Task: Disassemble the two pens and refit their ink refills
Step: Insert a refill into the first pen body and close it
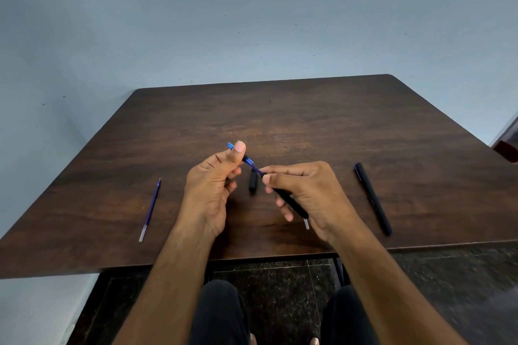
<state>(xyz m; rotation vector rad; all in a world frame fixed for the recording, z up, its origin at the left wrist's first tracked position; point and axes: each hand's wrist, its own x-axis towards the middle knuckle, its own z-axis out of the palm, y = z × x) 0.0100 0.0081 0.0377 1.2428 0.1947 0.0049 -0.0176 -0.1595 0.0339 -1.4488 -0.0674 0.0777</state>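
The right hand is closed around a black pen barrel, thumb and forefinger pinching near its front end, the other fingers curled under it; a pale refill end appears to poke out at the back of the barrel by the heel of the hand. The left hand is loosely curled, thumb raised, and pinches a blue tip section from which a thin blue refill runs down toward the barrel mouth. Both hands hover above the middle of the counter, toward its near edge.

The step in hand looks like feeding the refill and its tip piece along the barrel, either in or out; I cannot tell which. To do it well, keep refill and barrel on one line, hold the barrel steady, let the left hand move along that axis, and twist only once the tip piece meets the barrel. Bending the thin refill is the risk.

Just below the tip, a short black piece, probably a cap or grip, lies on the counter between the hands. A second refill lies alone near the left edge, and a second black pen, seemingly whole, lies toward the right edge, well apart from the hands.
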